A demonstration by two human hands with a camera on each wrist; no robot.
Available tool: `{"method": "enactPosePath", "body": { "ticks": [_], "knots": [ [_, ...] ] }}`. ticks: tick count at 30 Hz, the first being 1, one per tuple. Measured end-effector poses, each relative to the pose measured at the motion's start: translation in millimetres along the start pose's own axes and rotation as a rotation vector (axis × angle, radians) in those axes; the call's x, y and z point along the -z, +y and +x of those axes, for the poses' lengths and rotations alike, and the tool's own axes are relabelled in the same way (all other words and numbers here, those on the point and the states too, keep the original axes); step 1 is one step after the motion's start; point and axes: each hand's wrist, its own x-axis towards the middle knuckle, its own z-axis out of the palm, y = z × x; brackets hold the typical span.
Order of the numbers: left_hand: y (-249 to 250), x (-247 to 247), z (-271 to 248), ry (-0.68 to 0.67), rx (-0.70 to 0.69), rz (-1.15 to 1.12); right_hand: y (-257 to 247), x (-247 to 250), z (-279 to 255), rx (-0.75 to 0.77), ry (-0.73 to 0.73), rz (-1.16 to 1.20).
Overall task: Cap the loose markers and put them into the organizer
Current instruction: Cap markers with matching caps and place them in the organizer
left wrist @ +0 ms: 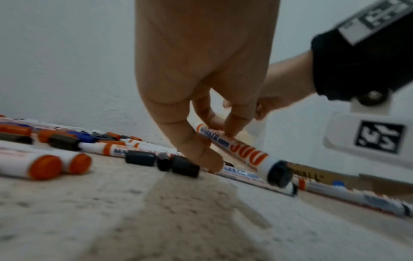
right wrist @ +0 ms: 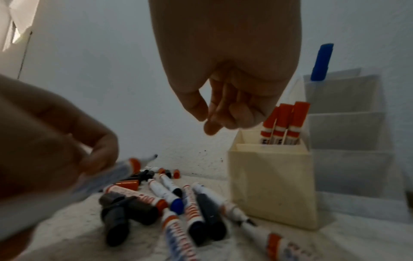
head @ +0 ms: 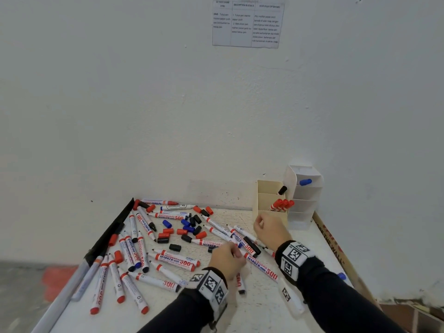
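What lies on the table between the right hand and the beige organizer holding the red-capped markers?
Nothing: in the head view, only bare tabletop separates the right hand from the beige organizer. The right wrist view agrees.

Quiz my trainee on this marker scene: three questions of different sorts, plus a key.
1. True or false: the right hand holds nothing.
2. The marker in the white organizer has a cap that is: A) red, B) blue, C) black.
3. Fill in: the left hand grips a pen whose tip is ____ (capped/uncapped).
Key: 1 true; 2 B; 3 uncapped.
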Motion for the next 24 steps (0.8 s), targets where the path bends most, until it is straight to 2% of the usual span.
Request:
{"method": "enactPosePath", "body": {
  "ticks": [4, 6, 8, 14, 17, 21, 24],
  "knots": [
    [-13, 41, -3, 0.18, 0.046, -0.136, -14, -30, -13, 0.022, -0.247, 0.001],
    [-22, 59, -7, 0.204, 0.077, -0.165, -21, -45, -23, 0.053, -0.35, -0.098],
    [-32, 72, -14, 0.181, 0.096, -0.173, -26, -55, -31, 0.074, -0.391, -0.194],
    [-57, 78, -31, 0.091, 0.065, -0.056, -29, -65, -35, 0.113, -0.335, -0.252],
    [-59, 74, -34, 0.114, 0.019, 0.023, -29, -64, -37, 0.103, -0.285, -0.124],
    [-59, 65, -36, 0.112, -0.021, 0.127, -25, -59, -40, 0.187, -0.192, 0.117],
    [-60, 59, -39, 0.098, -0.04, 0.131, -20, -53, -50, 0.246, -0.2, 0.163]
  ]
}}
